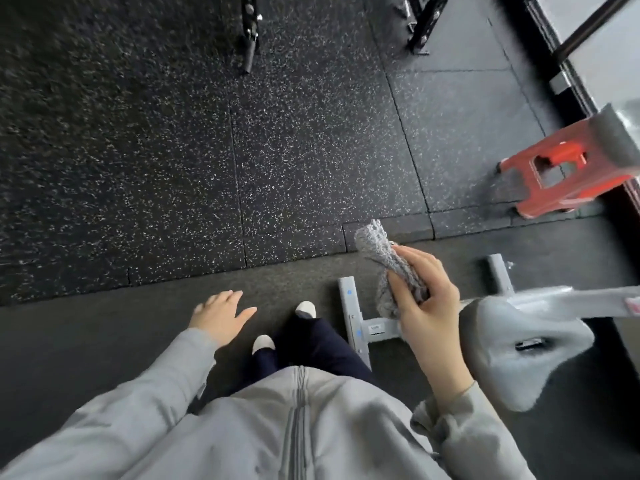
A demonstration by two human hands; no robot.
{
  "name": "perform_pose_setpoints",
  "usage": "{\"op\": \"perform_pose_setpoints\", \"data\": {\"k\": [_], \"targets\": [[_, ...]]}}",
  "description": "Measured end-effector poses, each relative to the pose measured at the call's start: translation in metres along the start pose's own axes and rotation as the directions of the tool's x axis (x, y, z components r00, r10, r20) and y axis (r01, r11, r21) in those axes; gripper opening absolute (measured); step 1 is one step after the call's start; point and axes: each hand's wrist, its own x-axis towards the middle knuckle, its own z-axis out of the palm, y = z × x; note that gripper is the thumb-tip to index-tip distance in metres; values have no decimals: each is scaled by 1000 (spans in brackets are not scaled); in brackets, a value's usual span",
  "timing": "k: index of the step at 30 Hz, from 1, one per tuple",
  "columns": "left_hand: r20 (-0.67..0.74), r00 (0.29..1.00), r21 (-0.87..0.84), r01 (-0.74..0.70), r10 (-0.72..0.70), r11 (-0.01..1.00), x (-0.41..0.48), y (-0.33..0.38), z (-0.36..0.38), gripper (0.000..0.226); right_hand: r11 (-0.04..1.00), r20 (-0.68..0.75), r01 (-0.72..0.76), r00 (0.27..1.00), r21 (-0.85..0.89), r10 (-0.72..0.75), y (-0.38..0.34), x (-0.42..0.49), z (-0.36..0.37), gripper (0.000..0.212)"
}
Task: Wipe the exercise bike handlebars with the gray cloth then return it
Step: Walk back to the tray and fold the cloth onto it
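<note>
While the exercise bike's saddle sits low at the right, no handlebars show, so wiping progress cannot be judged. Just left of that saddle, the right hand clenches the bunched gray cloth. Farther left, the left hand hangs spread and empty.

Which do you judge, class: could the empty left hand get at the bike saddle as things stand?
Probably not easily. The left hand hangs open on the far side of the body from the saddle, and the right hand holding the gray cloth lies between.
</note>
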Motion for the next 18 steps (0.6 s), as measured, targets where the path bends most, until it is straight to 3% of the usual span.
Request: {"op": "perform_pose_setpoints", "data": {"k": [4,18], "targets": [[31,994,102,-103,100,989,48,32,-33,63,1000,-115,-21,993,-19,18,16,36,-7,34],[103,963,372,-271,251,888,193,174,-167,66,989,-392,-147,911,-16,129,61,171,-57,40]]}}
